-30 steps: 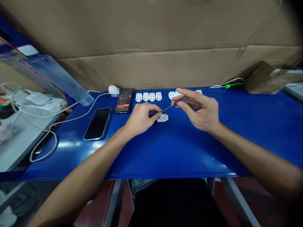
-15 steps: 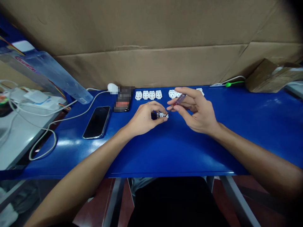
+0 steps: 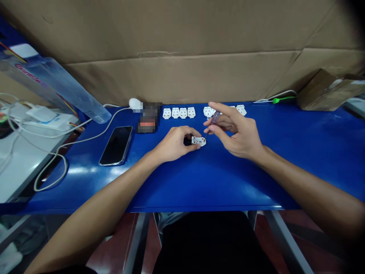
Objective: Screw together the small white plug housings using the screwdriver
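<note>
My left hand [image 3: 178,142] pinches a small white plastic part with holes [image 3: 199,140] between thumb and fingers, just above the blue table. It looks like a small electrical socket piece. In my right hand [image 3: 238,131] is a screwdriver with a clear purplish handle [image 3: 216,117], gripped by thumb and fingers while the index finger stretches over its top. The dark shaft slants down, its tip at the right end of the white part. Similar white parts [image 3: 183,113] stand in a row behind my left hand; more white parts [image 3: 241,110] sit behind my right hand, partly hidden by it.
A phone [image 3: 116,146] lies on the blue table [image 3: 182,186] to the left, near a pixelated dark object [image 3: 148,118] and a white cable [image 3: 94,139]. A clear plastic container [image 3: 71,89] leans at the left. A cardboard box [image 3: 325,91] stands at the back right.
The white part has shifted slightly right and shows more of its face. The screwdriver stands more upright, its tip now at the part's right end.
</note>
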The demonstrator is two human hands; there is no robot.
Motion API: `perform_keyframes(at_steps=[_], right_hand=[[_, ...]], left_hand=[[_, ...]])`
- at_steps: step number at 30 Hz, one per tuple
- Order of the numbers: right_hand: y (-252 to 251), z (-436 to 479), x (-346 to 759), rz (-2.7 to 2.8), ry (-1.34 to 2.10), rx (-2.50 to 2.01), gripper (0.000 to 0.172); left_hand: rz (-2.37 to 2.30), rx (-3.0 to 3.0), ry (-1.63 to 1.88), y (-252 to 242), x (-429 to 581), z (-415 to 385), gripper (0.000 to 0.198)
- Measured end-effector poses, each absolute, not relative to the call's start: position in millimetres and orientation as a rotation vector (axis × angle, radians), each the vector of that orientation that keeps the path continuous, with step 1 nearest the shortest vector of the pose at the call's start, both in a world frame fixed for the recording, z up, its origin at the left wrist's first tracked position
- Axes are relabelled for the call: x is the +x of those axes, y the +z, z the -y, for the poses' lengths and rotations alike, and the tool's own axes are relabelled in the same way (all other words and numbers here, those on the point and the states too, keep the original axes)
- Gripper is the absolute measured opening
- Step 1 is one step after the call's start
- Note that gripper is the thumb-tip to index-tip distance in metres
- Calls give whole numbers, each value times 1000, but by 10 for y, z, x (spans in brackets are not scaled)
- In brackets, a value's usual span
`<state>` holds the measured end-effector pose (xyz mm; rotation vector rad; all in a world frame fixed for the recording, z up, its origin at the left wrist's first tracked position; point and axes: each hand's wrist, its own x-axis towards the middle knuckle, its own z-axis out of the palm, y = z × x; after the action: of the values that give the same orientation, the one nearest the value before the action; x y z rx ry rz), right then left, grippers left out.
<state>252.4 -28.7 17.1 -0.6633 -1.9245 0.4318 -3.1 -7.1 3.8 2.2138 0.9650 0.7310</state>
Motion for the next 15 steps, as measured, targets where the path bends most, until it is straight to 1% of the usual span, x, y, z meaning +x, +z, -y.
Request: perform_keyframes(at_steps=[5,15], right_hand=[[196,316,2515,1946,470,-659,62],[167,301,2524,1937,437,-687,58]], left_hand=[[-930,2224,743,19,-33,69,26],[-934,2220,738,29,-28,80,27]])
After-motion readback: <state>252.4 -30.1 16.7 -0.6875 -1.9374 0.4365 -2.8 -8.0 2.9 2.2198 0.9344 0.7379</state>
